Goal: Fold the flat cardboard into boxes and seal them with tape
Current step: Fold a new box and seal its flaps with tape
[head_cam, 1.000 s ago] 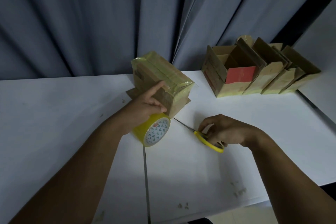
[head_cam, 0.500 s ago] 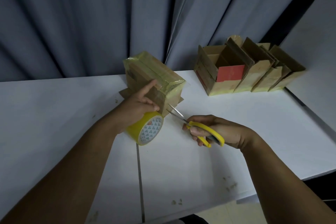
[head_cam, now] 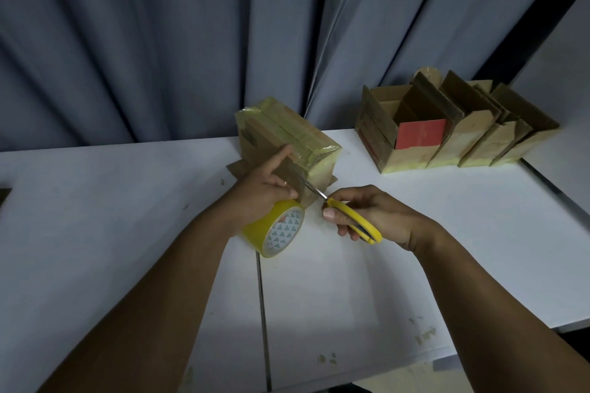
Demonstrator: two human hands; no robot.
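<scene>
While scissors (head_cam: 354, 221) touch it, box (head_cam: 281, 134) glossy, tape-wrapped, tape roll (head_cam: 274, 230) beside

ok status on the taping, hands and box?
Left hand grips tape roll, forefinger on box. Right hand holds scissors, blades at tape. Nothing blocking.

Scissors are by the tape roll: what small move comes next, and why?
Probably close the scissors to cut the tape roll free: the right hand holds their blades between it and the taped box, and the left hand grips the roll.
</scene>
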